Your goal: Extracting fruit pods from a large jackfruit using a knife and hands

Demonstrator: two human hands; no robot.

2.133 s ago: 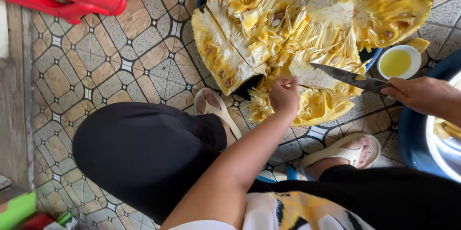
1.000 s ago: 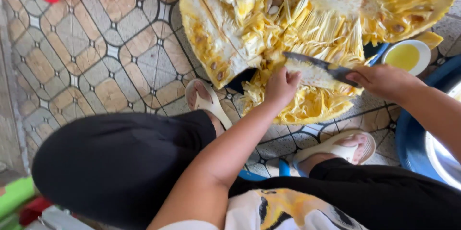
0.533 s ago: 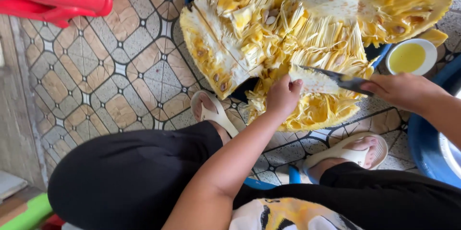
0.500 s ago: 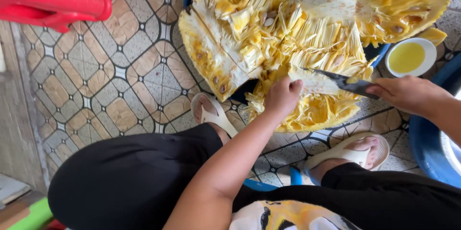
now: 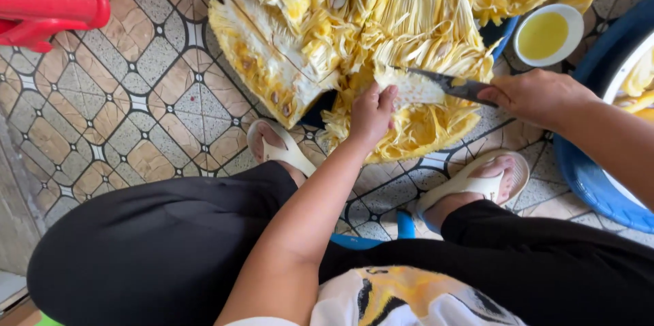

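person is squatting on the tiled floor (image 5: 136, 94) over a split jackfruit (image 5: 327, 40) lying just ahead of the sandals (image 5: 477, 183). left hand (image 5: 371, 113) is gripping the fibrous flesh, fingers curled in. right hand (image 5: 538, 94) is closed round the knife (image 5: 443, 84) handle, blade lying into the pulp. fruit looks heavy, soft and sticky inside, likely slippery; firmest hold probably at the rind. small bowl (image 5: 548, 33) of yellow liquid is sitting near.

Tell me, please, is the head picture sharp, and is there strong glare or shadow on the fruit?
Head view: even daylight, no hard glare; the cut jackfruit, knife and both hands, left and right, look fairly sharp; only soft shadow lies under the fruit.
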